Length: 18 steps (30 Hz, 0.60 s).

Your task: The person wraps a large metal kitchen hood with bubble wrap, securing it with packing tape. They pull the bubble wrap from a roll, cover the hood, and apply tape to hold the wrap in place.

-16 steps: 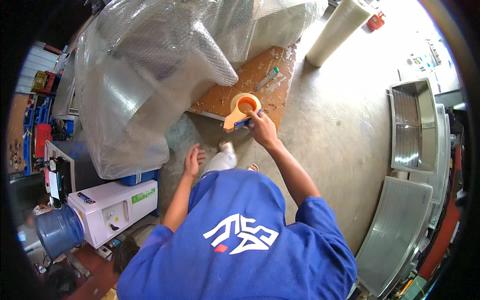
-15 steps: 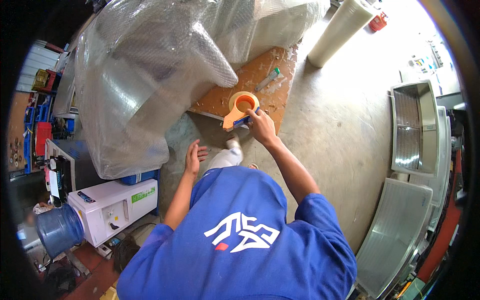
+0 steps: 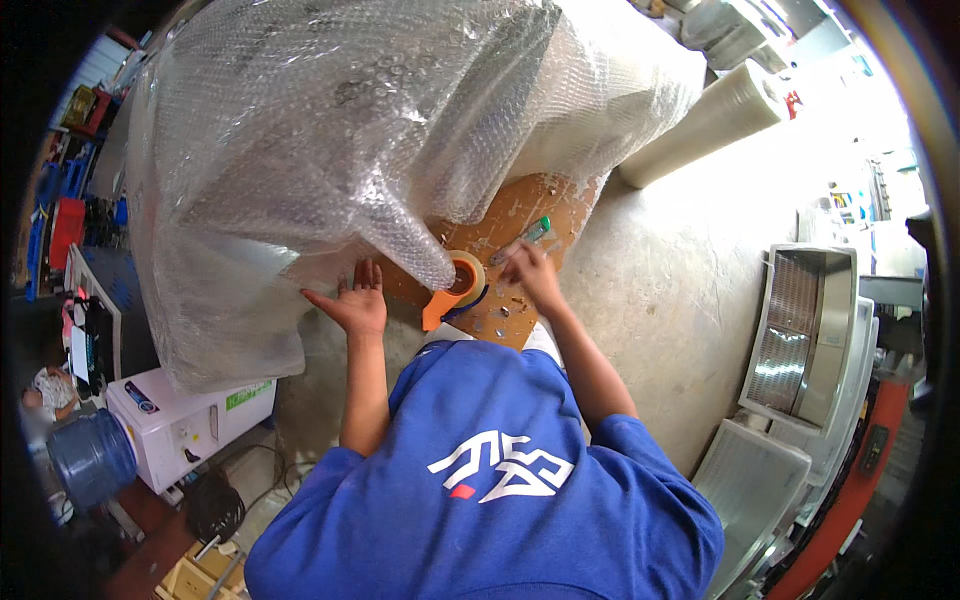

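Note:
My left hand [image 3: 360,305] is open, palm up with fingers spread, beside the hanging edge of the bubble wrap [image 3: 250,180]. An orange tape dispenser [image 3: 436,311] with a roll of tape rests on the worn brown board [image 3: 570,205], and neither hand holds it. Just right of it, my right hand [image 3: 532,275] reaches over the board with its fingers apart and slightly blurred. Its fingertips are close to a slim clear tool with a green end [image 3: 537,229]; whether they touch it I cannot tell. A fold of bubble wrap hangs over the dispenser's roll.
Bubble wrap covers a large bulky form ahead. A tall wrap roll [image 3: 700,125] stands on the concrete floor at the far right. Metal range-hood-like units [image 3: 800,330] line the right side. To the left is a white water dispenser [image 3: 200,420] with a blue bottle [image 3: 92,457].
The tape dispenser has left my right hand and now lies on the board. My right hand moved toward the green-ended tool. My left hand turned palm up and spread. The view shifted forward.

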Motion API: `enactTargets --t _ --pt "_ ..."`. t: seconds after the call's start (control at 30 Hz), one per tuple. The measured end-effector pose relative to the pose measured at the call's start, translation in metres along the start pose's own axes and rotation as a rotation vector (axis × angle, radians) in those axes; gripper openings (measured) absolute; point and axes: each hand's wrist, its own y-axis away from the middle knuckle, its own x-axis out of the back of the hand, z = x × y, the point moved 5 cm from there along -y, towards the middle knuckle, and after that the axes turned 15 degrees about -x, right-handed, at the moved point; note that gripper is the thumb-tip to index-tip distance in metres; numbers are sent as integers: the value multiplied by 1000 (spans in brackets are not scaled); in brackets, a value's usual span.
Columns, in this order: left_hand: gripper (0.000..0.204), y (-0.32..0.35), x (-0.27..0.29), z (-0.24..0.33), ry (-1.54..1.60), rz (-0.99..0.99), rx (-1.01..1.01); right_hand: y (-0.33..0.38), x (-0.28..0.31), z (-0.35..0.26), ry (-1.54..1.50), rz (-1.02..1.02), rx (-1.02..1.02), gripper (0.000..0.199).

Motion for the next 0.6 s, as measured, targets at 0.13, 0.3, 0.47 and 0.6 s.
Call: enactTargets --t 0.13,0.3,0.47,0.6 --pt "107 -24 25 8 147 62 -127 -67 78 -57 -879 -102 -85 87" --pt "70 -33 46 19 201 -53 -314 -129 128 -90 -1025 -338 124 89" --pt "39 -68 81 32 300 -113 -442 -170 160 -82 -846 -541 255 71" --pt "30 -83 129 70 258 -85 -593 -191 170 -90 -817 -596 172 57"
